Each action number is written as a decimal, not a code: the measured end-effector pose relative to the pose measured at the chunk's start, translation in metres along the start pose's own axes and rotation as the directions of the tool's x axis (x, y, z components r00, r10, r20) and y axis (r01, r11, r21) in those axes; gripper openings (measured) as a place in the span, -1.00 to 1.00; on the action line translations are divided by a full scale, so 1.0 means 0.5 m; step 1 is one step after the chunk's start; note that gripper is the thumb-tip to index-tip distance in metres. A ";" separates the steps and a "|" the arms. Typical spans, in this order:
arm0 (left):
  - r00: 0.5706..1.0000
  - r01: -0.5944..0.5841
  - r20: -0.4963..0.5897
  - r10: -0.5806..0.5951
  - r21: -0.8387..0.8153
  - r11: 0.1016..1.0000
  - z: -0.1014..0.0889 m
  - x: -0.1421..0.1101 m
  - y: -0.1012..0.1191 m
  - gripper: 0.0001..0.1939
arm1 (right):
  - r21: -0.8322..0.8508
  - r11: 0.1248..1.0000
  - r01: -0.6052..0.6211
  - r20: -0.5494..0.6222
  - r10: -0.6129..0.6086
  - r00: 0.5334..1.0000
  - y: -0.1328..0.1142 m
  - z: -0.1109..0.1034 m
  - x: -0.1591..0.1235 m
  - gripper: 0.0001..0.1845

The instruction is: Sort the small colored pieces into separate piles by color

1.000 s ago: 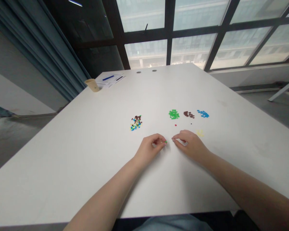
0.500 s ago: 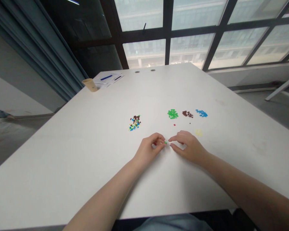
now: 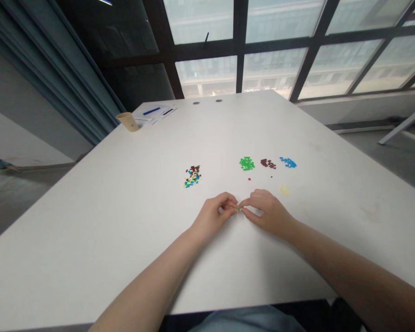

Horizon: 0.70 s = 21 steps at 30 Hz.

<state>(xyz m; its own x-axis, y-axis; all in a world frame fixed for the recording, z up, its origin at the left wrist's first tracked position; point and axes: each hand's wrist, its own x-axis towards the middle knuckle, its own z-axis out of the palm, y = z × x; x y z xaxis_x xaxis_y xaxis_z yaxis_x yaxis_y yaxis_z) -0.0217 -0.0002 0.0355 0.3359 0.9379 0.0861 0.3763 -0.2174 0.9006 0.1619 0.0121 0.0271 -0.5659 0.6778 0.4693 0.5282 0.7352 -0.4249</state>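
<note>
A tiny green piece point(image 3: 239, 208) lies pinched between the closed fingertips of the left hand point(image 3: 215, 217) and right hand point(image 3: 267, 214), equally near both; its long axis is too small to tell.

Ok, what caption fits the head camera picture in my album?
Left hand and right hand meet at a green piece on a white table near a mixed pile.

A white table point(image 3: 90, 221) carries tiny coloured pieces point(image 3: 192, 177): a mixed heap point(image 3: 192, 178) to the left, then a green cluster point(image 3: 246, 163), a dark brown cluster point(image 3: 268, 163) and a blue cluster point(image 3: 288, 162) in a row. A pale yellow patch point(image 3: 284, 190) and a lone red piece point(image 3: 249, 179) lie nearby. Toward the far corner stand a paper cup point(image 3: 127, 121) and papers point(image 3: 155, 113) beneath a blue pen point(image 3: 151, 111).
</note>
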 end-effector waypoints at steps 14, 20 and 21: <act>0.976 0.050 -0.214 0.050 0.437 0.898 -0.055 0.022 -0.055 -0.85 | -0.460 0.803 -0.378 0.029 0.440 0.898 0.127 -0.046 0.083 -0.78; 0.888 0.312 -0.458 0.036 0.658 0.685 -0.136 0.029 -0.094 -0.82 | -0.575 0.674 -0.464 0.018 0.578 0.816 0.194 -0.023 0.114 -0.76; 0.874 0.354 -0.486 0.021 0.665 0.658 -0.146 0.028 -0.098 -0.83 | -0.580 0.665 -0.471 0.015 0.587 0.809 0.197 -0.017 0.116 -0.76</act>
<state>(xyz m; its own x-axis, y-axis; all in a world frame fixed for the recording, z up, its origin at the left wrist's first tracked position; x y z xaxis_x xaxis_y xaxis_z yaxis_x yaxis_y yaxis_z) -0.0982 0.0434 0.0238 -0.1182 0.9461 0.3014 0.9405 0.0093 0.3398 0.1866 0.1237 0.0191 -0.1574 0.9803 0.1190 0.9848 0.1648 -0.0550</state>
